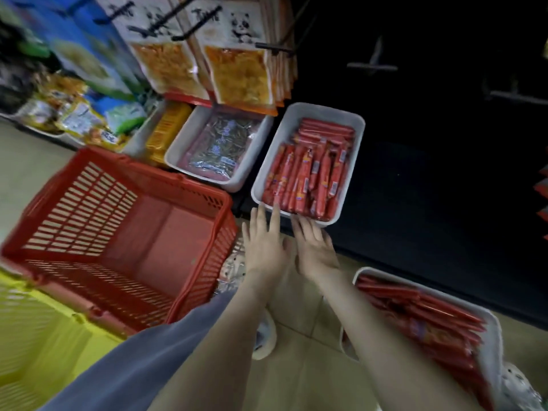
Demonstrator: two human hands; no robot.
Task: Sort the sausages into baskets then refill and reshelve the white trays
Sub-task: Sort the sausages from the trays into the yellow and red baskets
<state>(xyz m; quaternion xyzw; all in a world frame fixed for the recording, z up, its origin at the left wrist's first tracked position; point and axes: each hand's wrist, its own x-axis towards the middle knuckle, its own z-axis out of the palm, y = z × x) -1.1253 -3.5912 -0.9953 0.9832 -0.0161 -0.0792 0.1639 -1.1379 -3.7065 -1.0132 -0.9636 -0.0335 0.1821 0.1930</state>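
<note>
The left hand (264,243) and right hand (315,251), fingers straight and gripping nothing, touch the rim of the white tray (353,161) just ahead, likely to slide it.

Red basket (118,232): moulded plastic, slotted walls, smooth base with a dull sheen. Yellow basket (35,336): the same slotted plastic.

Shelf tray (355,149), packet tray (184,143) and floor tray (495,336): white plastic, smooth, semi-matt.

Sausages (311,173) in the shelf tray: red film casing, glossy. Floor-tray sausages (430,330): the same finish.

Packets (219,146): clear, crinkled film, shiny.

Hanging pouches (237,75): glossy clear plastic below, matt white printed tops.

Hooks (272,47): dark, apparently metal.

Floor (296,307): beige tile, smooth, low gloss.

Trouser leg (148,351): grey cloth, matt.
</note>
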